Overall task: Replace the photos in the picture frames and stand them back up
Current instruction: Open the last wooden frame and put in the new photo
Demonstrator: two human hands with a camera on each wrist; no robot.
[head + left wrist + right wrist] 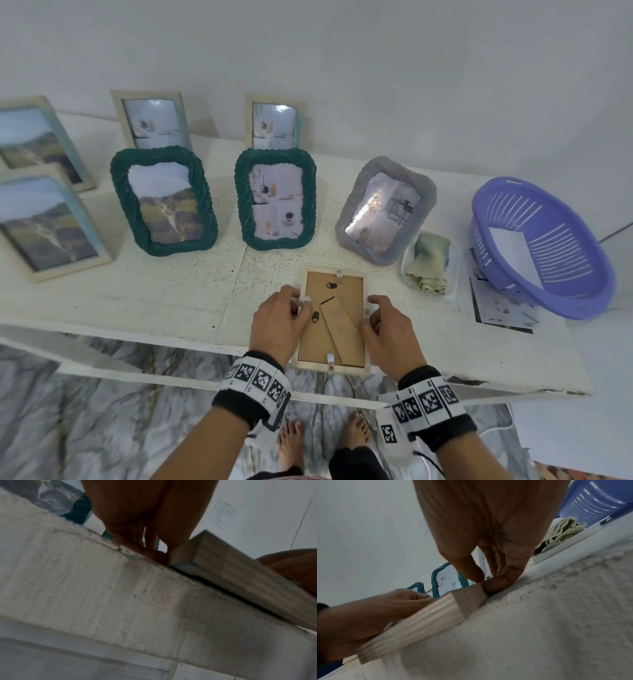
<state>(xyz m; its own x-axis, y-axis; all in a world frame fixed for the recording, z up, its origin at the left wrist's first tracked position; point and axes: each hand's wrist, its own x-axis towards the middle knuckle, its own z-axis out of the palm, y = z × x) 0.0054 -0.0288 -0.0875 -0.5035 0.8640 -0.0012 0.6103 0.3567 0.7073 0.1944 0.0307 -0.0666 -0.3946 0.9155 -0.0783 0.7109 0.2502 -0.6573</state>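
Note:
A pale wooden picture frame (337, 291) lies face down near the table's front edge, its brown backing board and folded easel leg facing up. My left hand (299, 305) grips its left edge with curled fingers, beside a small metal tab. My right hand (369, 313) pinches the right edge, fingers on top and thumb against the side. In the left wrist view the left hand (154, 550) meets the frame (231, 566) at a corner on the table. In the right wrist view the right hand (488, 580) presses the frame (423, 620) at its side rail. The photo side is hidden.
Behind stand two green rope frames (163, 200) (275, 198), a grey frame (385, 210) and several pale frames at the back and left. At right are a cloth in a white tray (430, 263), a purple basket (541, 246) and loose photos (500, 305). The table edge (191, 342) runs under my wrists.

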